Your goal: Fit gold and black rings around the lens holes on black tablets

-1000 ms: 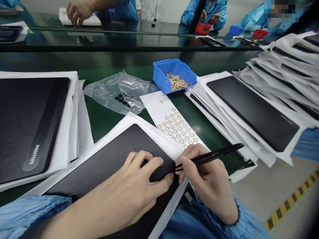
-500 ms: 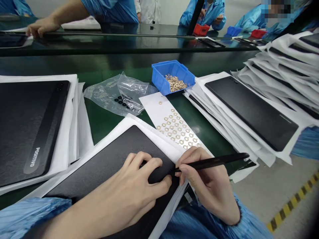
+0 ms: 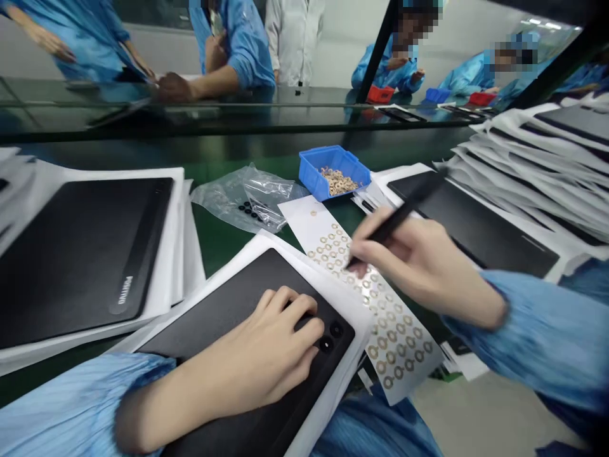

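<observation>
My left hand (image 3: 271, 343) rests on the black tablet back cover (image 3: 214, 324) lying on white paper in front of me. Its fingers are curled in, and whatever they may hold is hidden. Two round camera openings (image 3: 332, 336) show at the cover's right corner, just past my fingers. My right hand (image 3: 409, 260) is closed around slim black tweezers (image 3: 394, 222), blurred by motion. Their tip hovers over or touches a white sheet (image 3: 404, 336) bearing rows of small tan rings. I cannot tell whether a ring is at the tip.
Behind the sheet stands a blue bin (image 3: 333, 171) of loose tan rings, beside a clear bag (image 3: 247, 197) with black rings. Paper-wrapped covers are stacked at left (image 3: 85, 254) and right (image 3: 523, 171). Several people in blue work across the bench.
My right hand has moved the tweezers from the cover's camera corner up and right to the ring sheet. My left hand stays on the cover, its thumb drawn back from the camera openings.
</observation>
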A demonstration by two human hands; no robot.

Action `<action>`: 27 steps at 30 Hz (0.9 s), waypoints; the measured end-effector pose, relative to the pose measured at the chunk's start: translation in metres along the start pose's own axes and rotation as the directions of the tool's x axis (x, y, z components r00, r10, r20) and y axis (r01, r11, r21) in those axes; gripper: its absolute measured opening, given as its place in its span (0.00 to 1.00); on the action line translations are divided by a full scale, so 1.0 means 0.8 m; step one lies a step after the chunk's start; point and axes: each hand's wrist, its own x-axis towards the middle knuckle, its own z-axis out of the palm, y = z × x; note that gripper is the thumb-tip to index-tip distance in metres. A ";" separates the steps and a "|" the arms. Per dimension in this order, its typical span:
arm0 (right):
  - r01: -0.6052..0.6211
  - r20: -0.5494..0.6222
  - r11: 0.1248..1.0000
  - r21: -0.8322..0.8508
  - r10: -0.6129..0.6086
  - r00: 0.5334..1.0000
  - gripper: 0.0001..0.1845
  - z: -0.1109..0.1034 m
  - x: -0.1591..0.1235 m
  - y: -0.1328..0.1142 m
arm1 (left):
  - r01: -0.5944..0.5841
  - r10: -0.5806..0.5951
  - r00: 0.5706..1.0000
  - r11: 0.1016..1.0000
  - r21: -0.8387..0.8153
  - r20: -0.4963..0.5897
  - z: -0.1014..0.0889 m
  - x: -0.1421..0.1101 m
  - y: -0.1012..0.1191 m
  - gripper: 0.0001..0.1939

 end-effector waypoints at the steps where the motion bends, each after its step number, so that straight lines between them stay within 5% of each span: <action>1: 0.014 0.020 1.000 0.026 -0.014 1.000 0.08 0.010 0.026 0.001 | 0.004 -0.004 1.000 1.000 0.006 -0.002 -0.001 0.000 0.001 0.05; 8: 0.044 0.081 0.995 0.094 -0.051 0.995 0.08 0.122 0.179 0.023 | 0.035 -0.033 0.999 0.998 0.061 -0.038 -0.004 -0.001 0.004 0.03; 15: 0.194 0.161 0.981 -0.013 -0.189 0.969 0.07 0.175 0.215 0.047 | 0.041 -0.037 0.998 0.996 0.084 -0.053 -0.007 -0.001 0.004 0.05; 21: 0.264 0.222 0.959 -0.100 -0.237 0.946 0.08 0.162 0.214 0.033 | 0.045 -0.042 0.998 0.997 0.070 -0.043 -0.006 -0.002 0.006 0.05; 27: 0.231 0.208 0.949 -0.215 -0.186 0.960 0.12 0.080 0.176 0.001 | 0.151 -0.134 0.982 0.981 0.121 -0.132 -0.007 0.001 -0.007 0.05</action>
